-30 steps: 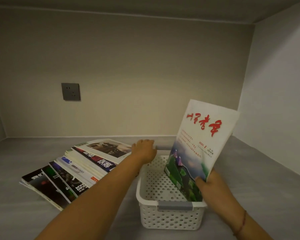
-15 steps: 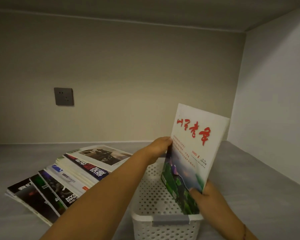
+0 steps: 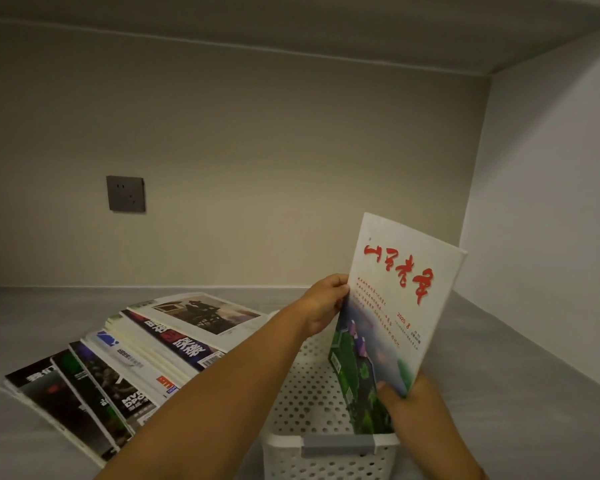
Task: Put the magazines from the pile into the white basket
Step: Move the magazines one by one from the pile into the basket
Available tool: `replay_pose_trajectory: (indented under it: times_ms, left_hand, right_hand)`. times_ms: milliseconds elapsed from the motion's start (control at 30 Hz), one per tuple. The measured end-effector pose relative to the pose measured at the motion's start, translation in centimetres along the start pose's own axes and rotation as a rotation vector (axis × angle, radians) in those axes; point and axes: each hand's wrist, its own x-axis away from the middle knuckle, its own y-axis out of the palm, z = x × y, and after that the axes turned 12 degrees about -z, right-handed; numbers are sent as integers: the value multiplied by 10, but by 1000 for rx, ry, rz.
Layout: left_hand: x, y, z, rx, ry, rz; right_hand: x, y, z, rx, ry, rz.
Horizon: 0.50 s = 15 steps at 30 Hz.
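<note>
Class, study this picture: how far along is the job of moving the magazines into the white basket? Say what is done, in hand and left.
Done: nothing; the basket shows only bare floor. In hand: the left hand and right hand hold one magazine upright, its lower edge dipping into the basket. Left: the whole fanned pile beside it.

White basket [image 3: 291,460]: base cut by the picture's lower edge; far end hidden behind magazine [image 3: 400,299] and left hand [image 3: 321,306].
Magazine: bottom edge concealed in the basket; small print illegible.
Right hand [image 3: 416,410]: fingers behind the cover, thumb alone shows.
Pile [image 3: 125,368]: lower covers overlapped, near corner under forearm [image 3: 205,393].
</note>
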Motion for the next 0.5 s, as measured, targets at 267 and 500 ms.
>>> replay_pose_trajectory:
  times_ms: [267,500]
  left_hand:
    - [58,-96,-25,-726,-169,494]
    - [134,-159,-69,-891,-817,782]
  right_hand:
    - [-3,1,4,-29,-11,-11]
    - [-4,0,4,-53,-30,7]
